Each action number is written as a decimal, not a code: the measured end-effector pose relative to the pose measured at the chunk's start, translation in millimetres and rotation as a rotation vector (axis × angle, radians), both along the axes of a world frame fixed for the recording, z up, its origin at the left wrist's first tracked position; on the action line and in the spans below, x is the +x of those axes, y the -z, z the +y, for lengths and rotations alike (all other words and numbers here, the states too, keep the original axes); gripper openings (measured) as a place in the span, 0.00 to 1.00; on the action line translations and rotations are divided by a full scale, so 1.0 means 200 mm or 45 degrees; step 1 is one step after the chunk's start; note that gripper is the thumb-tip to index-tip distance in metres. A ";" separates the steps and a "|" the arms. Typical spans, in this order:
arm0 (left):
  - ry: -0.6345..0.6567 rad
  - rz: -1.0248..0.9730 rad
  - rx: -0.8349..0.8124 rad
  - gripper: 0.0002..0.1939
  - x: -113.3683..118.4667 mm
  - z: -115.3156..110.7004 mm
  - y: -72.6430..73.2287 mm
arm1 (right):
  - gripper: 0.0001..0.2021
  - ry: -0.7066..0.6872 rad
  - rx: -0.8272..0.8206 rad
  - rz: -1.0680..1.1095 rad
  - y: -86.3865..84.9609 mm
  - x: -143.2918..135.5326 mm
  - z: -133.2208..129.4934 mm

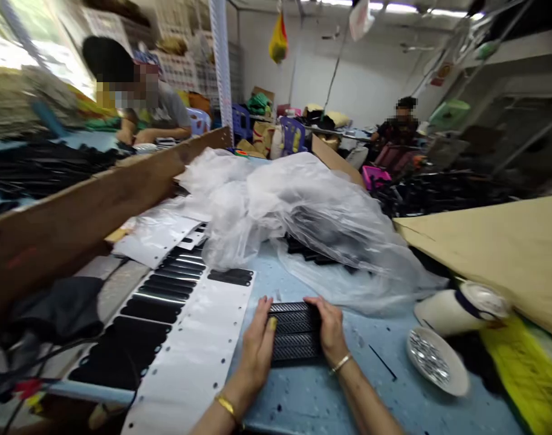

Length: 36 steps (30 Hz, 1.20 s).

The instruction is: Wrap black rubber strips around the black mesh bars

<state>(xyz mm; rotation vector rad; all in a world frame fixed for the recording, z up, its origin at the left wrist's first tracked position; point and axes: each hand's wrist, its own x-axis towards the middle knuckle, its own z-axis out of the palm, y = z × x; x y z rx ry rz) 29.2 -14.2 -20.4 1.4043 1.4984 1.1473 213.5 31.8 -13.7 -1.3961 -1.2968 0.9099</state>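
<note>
Between my two hands lies a set of black textured strips [296, 332], side by side on the blue tabletop [343, 393]. My left hand [259, 341] presses along their left ends, its thumb on top. At the right ends, my right hand [331, 329] curls its fingers round the edge. Left of my hands runs a long white sheet [194, 344] with dark holes, and one black piece [230, 277] lies on its far end. Beside it, a row of glossy black strips [167, 284] overlaps. The undersides of the held strips are hidden.
Crumpled clear plastic [303, 199] covers black pieces ahead. On the right are a dish of shiny metal parts [459, 377], a white jar [457, 308] and a yellow bag [525, 368]. A wooden board [89, 208] borders the left; one person [167, 109] works beyond it, another [398, 133] farther back.
</note>
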 end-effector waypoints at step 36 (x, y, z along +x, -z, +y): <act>0.127 -0.124 -0.097 0.27 -0.08 -0.22 -0.08 | 0.21 0.213 0.083 -0.148 0.08 0.05 -0.38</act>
